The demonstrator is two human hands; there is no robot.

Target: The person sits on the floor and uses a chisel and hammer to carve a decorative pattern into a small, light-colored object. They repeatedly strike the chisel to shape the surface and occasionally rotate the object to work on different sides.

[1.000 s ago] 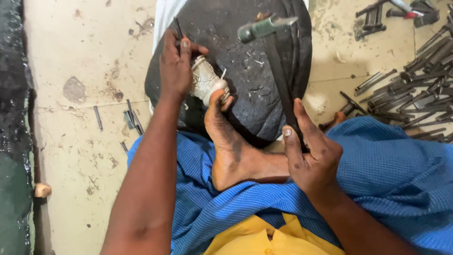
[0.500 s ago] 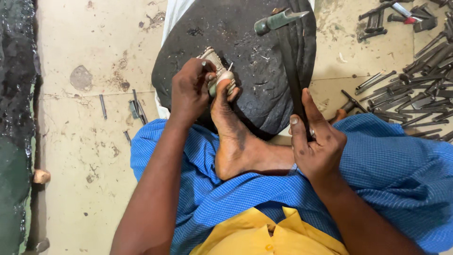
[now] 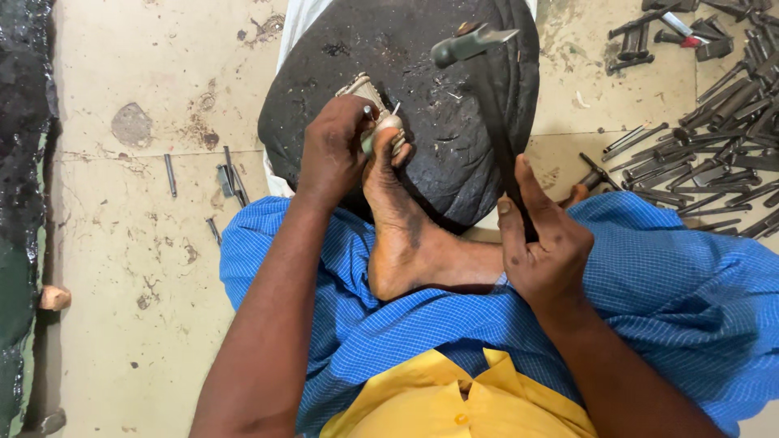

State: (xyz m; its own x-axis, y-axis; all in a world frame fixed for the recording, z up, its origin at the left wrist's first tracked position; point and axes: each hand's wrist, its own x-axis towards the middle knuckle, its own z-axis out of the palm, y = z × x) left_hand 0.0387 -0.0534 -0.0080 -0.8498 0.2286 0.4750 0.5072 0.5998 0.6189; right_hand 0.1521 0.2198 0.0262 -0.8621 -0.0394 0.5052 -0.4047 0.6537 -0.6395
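Left hand [image 3: 337,154] pinches pale metal piece [image 3: 375,105]; right hand [image 3: 544,255] grips hammer [image 3: 487,97].

**Ana:** Where is the camera?

**Ben:** It sits on the person's head. It looks straight down at the lap and the floor.

**Ana:** Is it close?

**Ben:** Yes, quite close. The arms come in from the bottom edge. The left hand [image 3: 334,150] and the right hand [image 3: 545,255] fill the middle. A round black block [image 3: 422,89] lies at the top, farther from the person.

**Ana:** Is there another view?

**Ben:** No, just this one, so nothing is shared.
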